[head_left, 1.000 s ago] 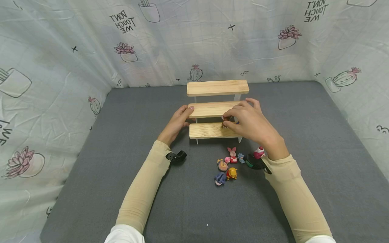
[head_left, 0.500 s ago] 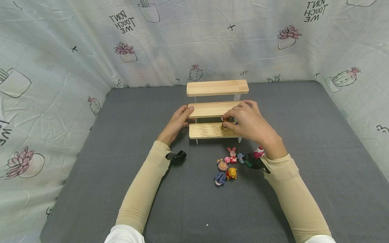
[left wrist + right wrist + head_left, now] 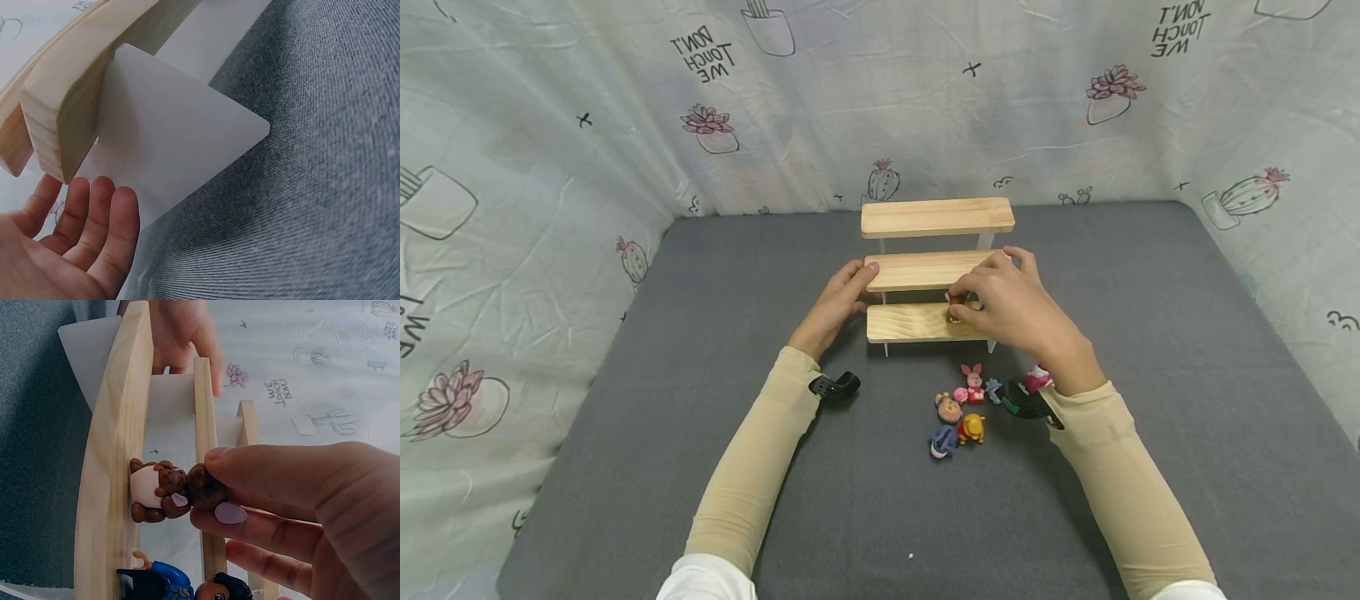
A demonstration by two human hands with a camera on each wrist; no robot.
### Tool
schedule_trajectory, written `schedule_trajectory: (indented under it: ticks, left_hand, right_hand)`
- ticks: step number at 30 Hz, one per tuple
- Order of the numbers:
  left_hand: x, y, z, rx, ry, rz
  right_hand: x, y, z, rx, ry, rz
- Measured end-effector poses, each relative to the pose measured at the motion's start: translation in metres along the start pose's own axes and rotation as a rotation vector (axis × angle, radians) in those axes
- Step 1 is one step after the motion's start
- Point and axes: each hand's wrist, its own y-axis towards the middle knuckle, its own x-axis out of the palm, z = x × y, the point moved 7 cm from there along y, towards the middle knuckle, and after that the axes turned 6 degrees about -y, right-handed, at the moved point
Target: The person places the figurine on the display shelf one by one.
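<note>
A three-tier wooden display stand [image 3: 925, 321] with white side panels is in the head view. My left hand [image 3: 833, 307] holds the left end of its middle shelf, thumb on top and the other fingers lower by the white side panel [image 3: 169, 137]. Over the lowest shelf, my right hand [image 3: 1022, 304] pinches a brown bear figurine [image 3: 147, 487] by its head, between thumb and fingers. In the right wrist view the bear's feet meet the shelf. Beside it on the same shelf is a dark-haired toy figure [image 3: 167, 581] in blue, partly cut off by the frame.
Several small figurines lie in front of the stand: a pink piglet [image 3: 974, 385], a yellow bear in red [image 3: 972, 428], a blue donkey [image 3: 943, 442] and others. A red-and-white figure [image 3: 1038, 377] sits by the right wrist. Patterned curtain [image 3: 820, 108] surrounds the grey table [image 3: 737, 500].
The right hand has shifted very slightly, still pinching the bear on the lowest shelf. My left hand and the stand stay where they were.
</note>
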Motion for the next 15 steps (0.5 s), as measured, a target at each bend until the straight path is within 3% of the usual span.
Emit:
schedule_trajectory:
  ticks: [15]
  left_hand:
    - [-0.0001,-0.0007,0.0000,-0.007,0.003,0.004]
  right_hand:
    - [0.0036,-0.0002,0.0008,0.010,-0.005,-0.014]
